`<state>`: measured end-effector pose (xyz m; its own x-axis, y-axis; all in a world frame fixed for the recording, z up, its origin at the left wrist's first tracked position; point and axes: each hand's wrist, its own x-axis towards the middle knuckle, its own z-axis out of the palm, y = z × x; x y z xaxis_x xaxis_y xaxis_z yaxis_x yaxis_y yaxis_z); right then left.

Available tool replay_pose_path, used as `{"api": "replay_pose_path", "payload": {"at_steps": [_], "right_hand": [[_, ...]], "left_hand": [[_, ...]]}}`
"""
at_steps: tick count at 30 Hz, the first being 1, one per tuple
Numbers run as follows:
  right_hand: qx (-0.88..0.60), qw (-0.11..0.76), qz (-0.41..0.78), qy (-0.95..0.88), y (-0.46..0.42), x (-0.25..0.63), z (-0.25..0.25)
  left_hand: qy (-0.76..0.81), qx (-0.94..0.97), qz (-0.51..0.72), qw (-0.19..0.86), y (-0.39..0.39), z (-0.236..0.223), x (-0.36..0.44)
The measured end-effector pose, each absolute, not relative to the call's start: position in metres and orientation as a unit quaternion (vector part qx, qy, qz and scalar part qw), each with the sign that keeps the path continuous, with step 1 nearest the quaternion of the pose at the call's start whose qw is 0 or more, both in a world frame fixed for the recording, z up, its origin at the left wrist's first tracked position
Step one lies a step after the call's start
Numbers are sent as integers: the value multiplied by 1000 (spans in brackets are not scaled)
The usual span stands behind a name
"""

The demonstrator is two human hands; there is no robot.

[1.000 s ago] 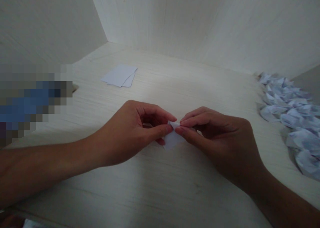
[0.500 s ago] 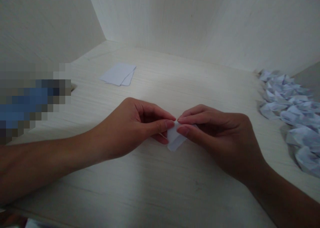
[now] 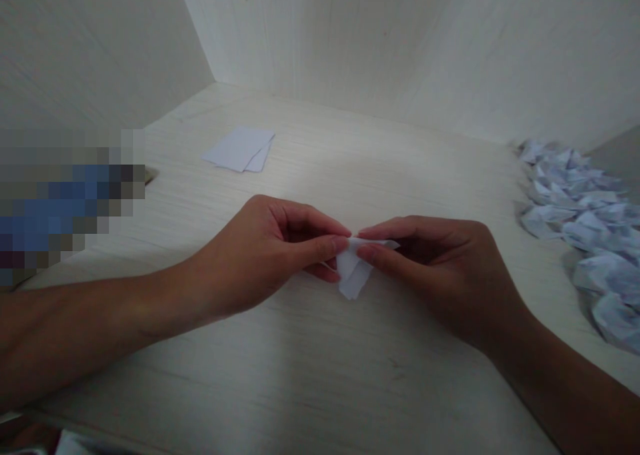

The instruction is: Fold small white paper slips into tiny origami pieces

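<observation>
Between my two hands is a small folded piece of white paper [image 3: 354,278], held a little above the pale table. My left hand [image 3: 285,252] pinches its left upper corner between thumb and fingers. On the other side, my right hand [image 3: 435,262] grips the top edge with its thumb in front and fingers behind. A pointed tip of the paper pokes out to the right above the right thumb, and its lower part hangs down in layers. The fingers hide some of the folds.
Flat white paper sheets [image 3: 240,148] lie overlapping at the back left. Many folded paper pieces [image 3: 595,222] are heaped along the right side. A blurred-out blue patch [image 3: 65,208] covers the left edge. Pale walls [image 3: 325,42] rise behind the table [image 3: 320,375].
The right hand has turned slightly and shifted its fingers along the top edge. The paper's right part is now folded differently, with a pointed tip showing. The left hand has hardly moved.
</observation>
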<state>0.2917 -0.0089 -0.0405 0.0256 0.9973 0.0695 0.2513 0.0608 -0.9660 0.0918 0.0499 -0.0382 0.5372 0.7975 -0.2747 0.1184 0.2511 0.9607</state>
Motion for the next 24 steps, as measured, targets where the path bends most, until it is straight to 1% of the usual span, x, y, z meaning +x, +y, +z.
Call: {"api": "replay_pose_path", "payload": {"at_steps": [5,11,22,24], "right_hand": [[-565,455,385,-570,-12,286,-40],[-562,463,379,-571,-12,285,-41],[-550,472,400,-561,-13,283,-38],[-538,462,414,-570,-11,288,-38]], "left_hand": [[439,571,246,649,49,-36,92],[422,579,252,651,48,-36,90],[434,572,259,646,46,-35,91],[431,569,265,648,46,-36,91]]}}
